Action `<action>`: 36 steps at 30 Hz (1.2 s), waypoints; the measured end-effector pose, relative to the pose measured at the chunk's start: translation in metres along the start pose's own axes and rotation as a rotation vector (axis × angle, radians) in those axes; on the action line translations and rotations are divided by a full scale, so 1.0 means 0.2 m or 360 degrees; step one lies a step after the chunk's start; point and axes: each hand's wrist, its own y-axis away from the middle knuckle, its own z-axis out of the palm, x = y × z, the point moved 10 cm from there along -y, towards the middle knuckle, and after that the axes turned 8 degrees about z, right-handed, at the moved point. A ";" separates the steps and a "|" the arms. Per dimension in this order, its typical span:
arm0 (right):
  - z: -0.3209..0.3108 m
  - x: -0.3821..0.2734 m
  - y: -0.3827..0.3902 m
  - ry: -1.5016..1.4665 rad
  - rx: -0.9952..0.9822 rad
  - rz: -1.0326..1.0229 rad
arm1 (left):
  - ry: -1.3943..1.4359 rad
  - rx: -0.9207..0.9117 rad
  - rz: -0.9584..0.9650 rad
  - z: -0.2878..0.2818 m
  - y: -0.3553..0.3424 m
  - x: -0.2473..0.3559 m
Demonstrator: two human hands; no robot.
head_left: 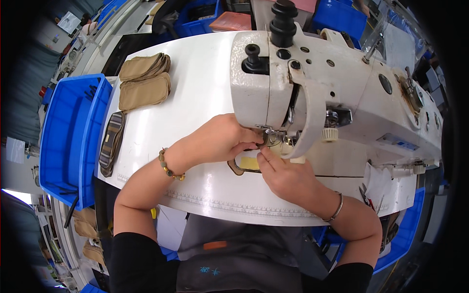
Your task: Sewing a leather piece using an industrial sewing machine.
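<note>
At the white sewing machine [288, 93], both my hands meet just below the needle area. My left hand [227, 139] comes in from the left, its thumb and fingertips pinched together beside the presser foot. Close by, on the near side, my right hand [290, 178] is also closed, thumb and forefinger pressed together. A small dark bit shows between the fingertips, but what they hold is too small and covered to name. A brown fabric edge [235, 168] pokes out below my left hand, next to a yellow patch [249, 163] on the machine bed.
Folded tan fabric pieces [144, 90] lie at the table's far left, with a striped pouch [112, 141] nearer. A blue bin [67, 141] stands off the left edge. Right of my right hand are snips [364, 193] and crumpled white material [378, 183]. A ruler strip [229, 204] lines the near edge.
</note>
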 end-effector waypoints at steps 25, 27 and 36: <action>0.05 0.04 0.01 0.0089 0.0038 0.0098 | -0.0688 0.0083 -0.0026 0.06 0.00 0.07; 0.07 0.05 0.01 0.0221 -0.0016 0.0140 | -0.0725 0.0037 -0.0091 0.06 -0.01 0.09; 0.12 0.13 0.03 -0.0142 -0.0083 0.0230 | -0.0694 0.0042 -0.0127 0.04 0.00 0.08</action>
